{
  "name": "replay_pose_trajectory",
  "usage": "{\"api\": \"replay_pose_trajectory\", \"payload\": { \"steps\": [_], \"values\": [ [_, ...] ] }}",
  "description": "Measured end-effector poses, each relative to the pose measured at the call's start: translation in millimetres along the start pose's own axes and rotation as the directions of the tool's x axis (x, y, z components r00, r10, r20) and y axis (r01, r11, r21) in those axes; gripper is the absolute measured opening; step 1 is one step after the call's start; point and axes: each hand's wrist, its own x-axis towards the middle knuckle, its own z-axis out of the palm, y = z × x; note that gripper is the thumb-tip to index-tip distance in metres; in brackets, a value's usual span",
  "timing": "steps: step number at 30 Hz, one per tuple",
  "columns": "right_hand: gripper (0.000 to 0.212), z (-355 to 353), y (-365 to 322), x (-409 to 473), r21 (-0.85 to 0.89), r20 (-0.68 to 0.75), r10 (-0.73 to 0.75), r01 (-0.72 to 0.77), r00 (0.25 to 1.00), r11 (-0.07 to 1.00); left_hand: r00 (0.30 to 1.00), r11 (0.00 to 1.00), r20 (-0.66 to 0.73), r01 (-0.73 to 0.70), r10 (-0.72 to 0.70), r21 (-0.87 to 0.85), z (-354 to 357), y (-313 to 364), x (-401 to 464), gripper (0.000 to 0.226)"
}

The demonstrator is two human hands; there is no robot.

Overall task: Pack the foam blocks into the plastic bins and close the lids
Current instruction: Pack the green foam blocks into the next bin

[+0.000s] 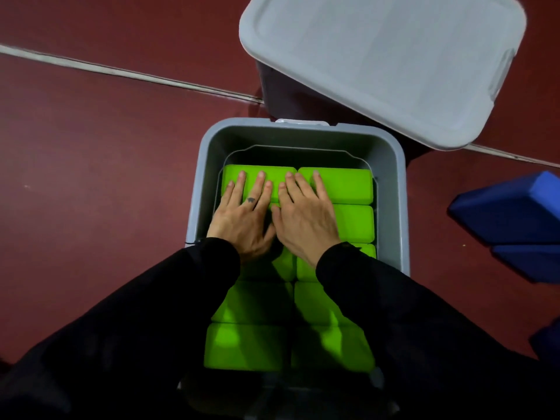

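Both hands, left point(242, 219) and right point(306, 219), lie flat with fingers spread on smooth green foam blocks point(345, 186) filling the grey plastic bin point(391, 207); they grip nothing.

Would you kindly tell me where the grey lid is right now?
The grey lid sits at the head view's upper right, atop a dark bin just beyond the open grey bin.

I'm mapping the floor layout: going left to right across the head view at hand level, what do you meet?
Red floor → grey bin wall → left hand → right hand → green foam blocks → blue foam blocks.
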Motion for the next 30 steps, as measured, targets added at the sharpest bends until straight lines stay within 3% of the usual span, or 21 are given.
{"api": "replay_pose_trajectory", "payload": {
  "steps": [7,13,18,23,30],
  "values": [
    [0.066,-4.8,-0.2,-14.5,0.068,0.082,0.037,-0.043,0.996,0.997,0.995,0.998,0.098,0.004,-0.01,0.06,-14.6,8.6,-4.5,0.078],
    [0.064,-17.0,11.7,-62.8,0.178,0.034,0.131,-0.135,0.991,0.975,1.0,1.0,-0.021,0.0,0.0,0.021,-8.7,23.9,-41.5,0.074],
    [0.068,7.0,20.0,-102.1,0.161,0.084,0.201,-0.212,0.976,0.964,0.998,0.999,0.042,-0.042,0.042,0.003,16.9,45.9,-62.9,0.075],
    [0.074,29.1,18.2,-108.5,0.033,0.088,0.19,-0.194,0.978,0.981,0.995,0.998,0.092,-0.043,0.038,0.052,25.0,53.3,-60.7,0.088],
    [0.074,33.0,16.5,-105.5,-0.045,0.119,0.194,-0.19,0.974,0.981,0.981,0.994,0.196,-0.01,-0.011,0.107,14.8,61.8,-55.4,0.089]
  ]
}}
